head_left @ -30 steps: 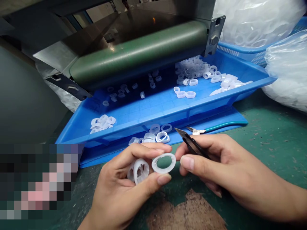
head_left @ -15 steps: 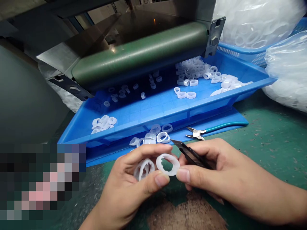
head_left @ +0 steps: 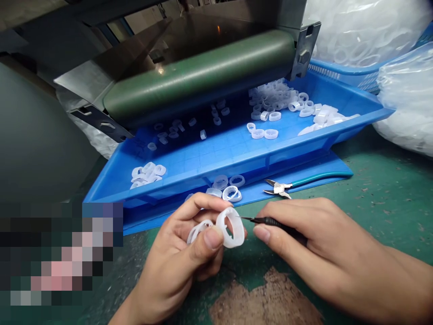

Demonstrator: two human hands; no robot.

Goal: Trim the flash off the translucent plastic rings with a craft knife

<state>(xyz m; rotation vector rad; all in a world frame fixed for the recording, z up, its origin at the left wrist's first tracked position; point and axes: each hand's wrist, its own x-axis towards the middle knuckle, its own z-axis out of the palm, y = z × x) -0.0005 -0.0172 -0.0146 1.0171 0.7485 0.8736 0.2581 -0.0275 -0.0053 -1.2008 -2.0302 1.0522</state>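
One head-worn view, facing forward and down (quite close)

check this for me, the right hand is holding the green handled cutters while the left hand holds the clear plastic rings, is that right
Not quite. The head view shows the right hand holding a small black-handled pointed tool, not the cutters. The green-handled side cutters lie on the blue plastic beyond the hands. The left hand does hold the clear plastic rings.
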